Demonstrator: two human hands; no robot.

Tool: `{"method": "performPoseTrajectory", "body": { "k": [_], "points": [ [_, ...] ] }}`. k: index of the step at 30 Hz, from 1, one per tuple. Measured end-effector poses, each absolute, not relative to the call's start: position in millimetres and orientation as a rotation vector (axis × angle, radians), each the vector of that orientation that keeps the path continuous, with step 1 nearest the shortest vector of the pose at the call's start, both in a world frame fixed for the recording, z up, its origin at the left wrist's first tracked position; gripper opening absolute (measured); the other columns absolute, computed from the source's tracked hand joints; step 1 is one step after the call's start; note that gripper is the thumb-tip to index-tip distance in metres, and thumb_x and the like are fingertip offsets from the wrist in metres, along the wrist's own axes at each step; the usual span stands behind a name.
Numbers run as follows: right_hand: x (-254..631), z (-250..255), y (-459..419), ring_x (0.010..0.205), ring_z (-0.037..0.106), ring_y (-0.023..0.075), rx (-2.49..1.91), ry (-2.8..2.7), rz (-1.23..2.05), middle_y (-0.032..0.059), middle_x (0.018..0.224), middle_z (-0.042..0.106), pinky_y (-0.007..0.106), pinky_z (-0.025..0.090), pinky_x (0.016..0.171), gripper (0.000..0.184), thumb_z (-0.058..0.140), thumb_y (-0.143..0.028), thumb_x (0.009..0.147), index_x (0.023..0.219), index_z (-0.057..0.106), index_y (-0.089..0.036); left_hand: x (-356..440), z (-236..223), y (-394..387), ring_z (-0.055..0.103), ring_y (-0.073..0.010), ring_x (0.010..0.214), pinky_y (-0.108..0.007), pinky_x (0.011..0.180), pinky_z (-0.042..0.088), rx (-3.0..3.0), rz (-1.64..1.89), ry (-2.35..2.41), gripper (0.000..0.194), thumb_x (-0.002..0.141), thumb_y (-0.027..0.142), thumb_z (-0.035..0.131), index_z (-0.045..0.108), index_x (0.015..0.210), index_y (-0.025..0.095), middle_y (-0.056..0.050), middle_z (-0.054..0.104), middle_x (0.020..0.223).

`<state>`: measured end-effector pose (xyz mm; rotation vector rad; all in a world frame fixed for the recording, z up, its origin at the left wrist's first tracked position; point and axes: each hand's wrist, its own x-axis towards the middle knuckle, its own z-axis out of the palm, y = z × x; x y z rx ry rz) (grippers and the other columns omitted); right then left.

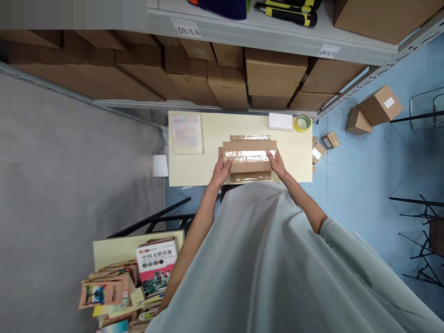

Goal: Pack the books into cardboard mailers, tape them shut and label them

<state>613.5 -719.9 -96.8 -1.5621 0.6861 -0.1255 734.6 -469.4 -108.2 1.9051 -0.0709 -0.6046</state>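
Between my two hands is a flat brown cardboard box (249, 166), its top crossed by strips of clear shiny tape. My left hand (221, 170) grips its left end, with the thumb on top near the tape. At the opposite end my right hand (276, 163) holds on in the same way, thumb on the upper face. More taped cardboard (250, 176) shows beyond and below the held piece; whether it is a separate box beneath cannot be made out. My fingers under the cardboard are hidden. All of this is over the pale yellow table (197, 171).
On the table are a tape roll (303, 122), a white box (280, 121) and a clear flat tray (187, 134). A shelf (277, 39) with cartons overhangs the back edge. Books (157, 266) are piled at lower left; cartons (381, 105) lie on the floor at right.
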Motion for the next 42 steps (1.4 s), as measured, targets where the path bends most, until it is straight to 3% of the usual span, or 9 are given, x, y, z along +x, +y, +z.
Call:
{"method": "performPoseTrajectory", "body": {
  "k": [7, 10, 13, 18, 24, 28, 32, 39, 42],
  "points": [
    [609, -99, -725, 0.152, 0.058, 0.0312, -1.571, 0.674, -0.131, 0.0117, 0.159, 0.066, 0.05, 0.041, 0.135, 0.091, 0.054, -0.089, 0.098, 0.164, 0.051, -0.027, 734, -94, -475, 0.073, -0.032, 0.134, -0.049, 0.122, 0.055, 1.835, -0.489, 0.194, 0.048, 0.099, 0.052, 0.073, 0.08, 0.127, 0.014, -0.015, 0.08, 0.138],
    [606, -98, -728, 0.151, 0.059, 0.0298, -1.549, 0.685, -0.133, 0.0107, 0.159, 0.068, 0.048, 0.04, 0.135, 0.091, 0.055, -0.089, 0.097, 0.163, 0.052, -0.027, 732, -89, -476, 0.073, -0.0334, 0.135, -0.05, 0.123, 0.055, 1.821, -0.493, 0.144, 0.054, 0.096, 0.053, 0.079, 0.079, 0.133, 0.014, -0.015, 0.08, 0.139],
    [602, -98, -733, 0.153, 0.058, 0.0293, -1.502, 0.691, -0.131, 0.0108, 0.161, 0.067, 0.048, 0.041, 0.134, 0.093, 0.059, -0.09, 0.095, 0.163, 0.053, -0.026, 720, -83, -480, 0.068, -0.035, 0.144, -0.052, 0.128, 0.05, 1.845, -0.505, -0.021, 0.07, 0.094, 0.059, 0.081, 0.072, 0.149, 0.016, -0.016, 0.074, 0.15],
    [585, -97, -752, 0.151, 0.061, 0.0306, -1.443, 0.751, -0.1, 0.012, 0.157, 0.07, 0.046, 0.045, 0.132, 0.09, 0.062, -0.089, 0.093, 0.155, 0.062, -0.023, 690, -65, -492, 0.044, -0.03, 0.166, -0.045, 0.14, 0.032, 1.899, -0.468, -0.237, 0.084, 0.104, 0.069, 0.064, 0.049, 0.171, 0.022, -0.014, 0.05, 0.176],
    [570, -102, -764, 0.145, 0.065, 0.032, -1.485, 0.856, -0.143, 0.0152, 0.154, 0.072, 0.048, 0.049, 0.128, 0.093, 0.056, -0.094, 0.091, 0.145, 0.068, -0.019, 671, -46, -502, 0.023, -0.0314, 0.175, -0.051, 0.144, 0.018, 1.894, -0.53, -0.5, 0.091, 0.106, 0.069, 0.06, 0.029, 0.18, 0.025, -0.013, 0.025, 0.188],
    [572, -102, -760, 0.14, 0.068, 0.0315, -1.524, 0.854, -0.126, 0.0154, 0.149, 0.074, 0.046, 0.055, 0.121, 0.094, 0.051, -0.097, 0.092, 0.143, 0.069, -0.019, 665, -34, -506, 0.027, -0.0282, 0.174, -0.049, 0.144, 0.02, 1.946, -0.478, -0.445, 0.08, 0.111, 0.065, 0.05, 0.034, 0.179, 0.025, -0.01, 0.034, 0.185],
    [575, -96, -755, 0.14, 0.068, 0.0305, -1.565, 0.84, -0.113, 0.0152, 0.147, 0.075, 0.044, 0.054, 0.122, 0.095, 0.046, -0.097, 0.095, 0.146, 0.067, -0.019, 660, -28, -507, 0.038, -0.0262, 0.17, -0.044, 0.142, 0.028, 1.993, -0.421, -0.324, 0.072, 0.114, 0.064, 0.042, 0.044, 0.175, 0.026, -0.008, 0.046, 0.179],
    [589, -92, -743, 0.145, 0.063, 0.0326, -1.634, 0.769, -0.173, 0.016, 0.152, 0.072, 0.049, 0.047, 0.128, 0.1, 0.044, -0.098, 0.094, 0.155, 0.061, -0.02, 676, -50, -497, 0.045, -0.03, 0.166, -0.045, 0.14, 0.032, 2.06, -0.414, -0.235, 0.073, 0.114, 0.061, 0.044, 0.044, 0.174, 0.019, -0.013, 0.048, 0.178],
    [599, -94, -731, 0.149, 0.059, 0.0331, -1.675, 0.728, -0.187, 0.0169, 0.157, 0.068, 0.051, 0.041, 0.132, 0.102, 0.042, -0.099, 0.095, 0.16, 0.056, -0.021, 689, -66, -487, 0.048, -0.0347, 0.163, -0.049, 0.138, 0.034, 2.086, -0.461, -0.141, 0.079, 0.108, 0.062, 0.056, 0.043, 0.173, 0.019, -0.015, 0.05, 0.176]
  ]
}}
